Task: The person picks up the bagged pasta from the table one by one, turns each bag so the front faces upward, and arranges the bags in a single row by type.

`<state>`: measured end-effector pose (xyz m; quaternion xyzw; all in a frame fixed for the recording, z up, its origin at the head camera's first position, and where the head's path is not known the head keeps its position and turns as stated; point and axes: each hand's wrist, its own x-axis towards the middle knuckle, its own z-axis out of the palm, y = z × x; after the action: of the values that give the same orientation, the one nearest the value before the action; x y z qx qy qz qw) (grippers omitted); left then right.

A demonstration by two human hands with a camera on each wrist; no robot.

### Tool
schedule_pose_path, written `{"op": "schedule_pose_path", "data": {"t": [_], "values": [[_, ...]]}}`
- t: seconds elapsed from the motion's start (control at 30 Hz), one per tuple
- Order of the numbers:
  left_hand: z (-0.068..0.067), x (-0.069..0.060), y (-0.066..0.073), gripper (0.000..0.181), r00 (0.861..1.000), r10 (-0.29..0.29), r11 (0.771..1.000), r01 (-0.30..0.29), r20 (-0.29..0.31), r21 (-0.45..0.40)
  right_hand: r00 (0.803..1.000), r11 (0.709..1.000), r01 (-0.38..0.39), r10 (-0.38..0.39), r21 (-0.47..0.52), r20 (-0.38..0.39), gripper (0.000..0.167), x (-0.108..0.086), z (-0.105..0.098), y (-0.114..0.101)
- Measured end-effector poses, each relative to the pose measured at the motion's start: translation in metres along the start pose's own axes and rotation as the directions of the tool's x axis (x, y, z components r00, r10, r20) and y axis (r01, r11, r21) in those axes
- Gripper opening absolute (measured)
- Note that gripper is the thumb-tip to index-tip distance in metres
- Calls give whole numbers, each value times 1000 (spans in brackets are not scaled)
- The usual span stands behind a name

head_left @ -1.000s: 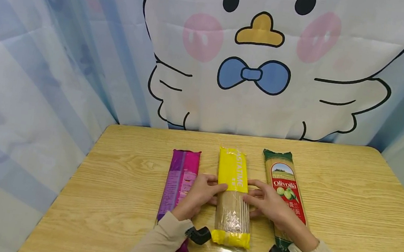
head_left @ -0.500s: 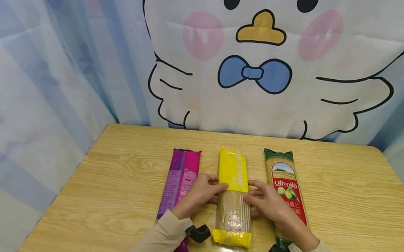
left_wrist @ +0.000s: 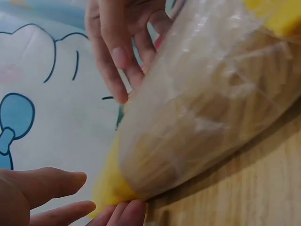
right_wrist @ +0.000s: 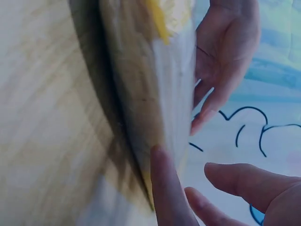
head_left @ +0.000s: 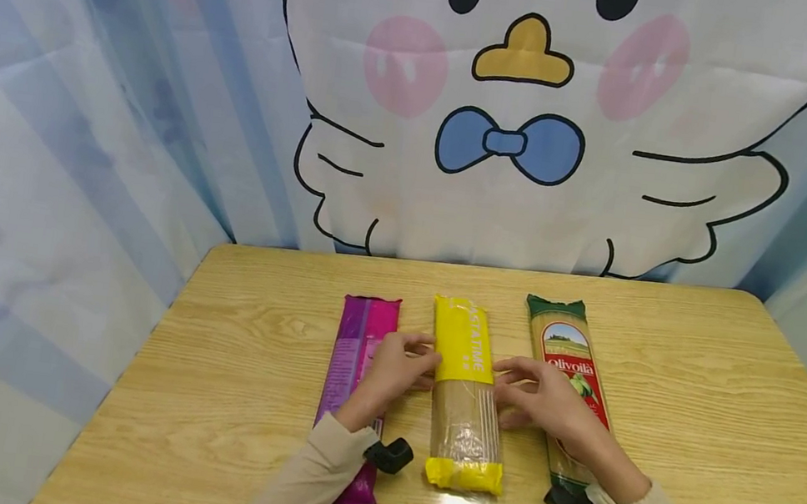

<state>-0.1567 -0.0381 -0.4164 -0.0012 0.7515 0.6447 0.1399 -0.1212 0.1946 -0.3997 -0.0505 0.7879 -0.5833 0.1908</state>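
A pack of spaghetti with yellow ends (head_left: 465, 428) lies on the table between the two hands, its clear middle showing the strands. Beside its left edge is the left hand (head_left: 392, 372), fingers loosely bent, thumb off the pack's top. The right hand (head_left: 537, 395) is at the other edge with its thumb lifted. In the left wrist view, the left fingertips (left_wrist: 134, 212) are at the pack's yellow end. One right finger (right_wrist: 164, 183) lies by the pack's side in the right wrist view; whether it touches is unclear. Neither hand grips the pack.
A purple and magenta pack (head_left: 354, 347) lies left, partly under the left forearm. A green-ended pack with a red Olivoilà label (head_left: 567, 339) lies right, partly behind the right hand and wrist. A cartoon-printed curtain (head_left: 499, 213) hangs behind the wooden table (head_left: 221, 381).
Both thumbs have come off the yellow-ended spaghetti pack, and the hands have parted slightly from it. The pack's far end has shifted a little left. The other packs stay put.
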Motion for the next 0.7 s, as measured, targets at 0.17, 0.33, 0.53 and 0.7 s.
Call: {"op": "schedule_pose_path", "data": {"t": [0.17,0.33,0.53,0.7], "values": [[-8,-2,5,39,1000,24,999,-24,-10,25,997,994,68,-69,-81,-15,40,2,-1,-5],[-15,-4,6,38,1000,27,999,-26,-11,23,996,990,86,-88,-114,-18,40,2,2,-9],[-27,-9,9,38,998,56,998,-56,5,-5,996,993,87,-88,-85,-7,41,4,7,-14],[-37,-14,10,37,998,59,998,-59,-11,-1,994,992,106,-106,-71,10,39,8,12,-18]]}}
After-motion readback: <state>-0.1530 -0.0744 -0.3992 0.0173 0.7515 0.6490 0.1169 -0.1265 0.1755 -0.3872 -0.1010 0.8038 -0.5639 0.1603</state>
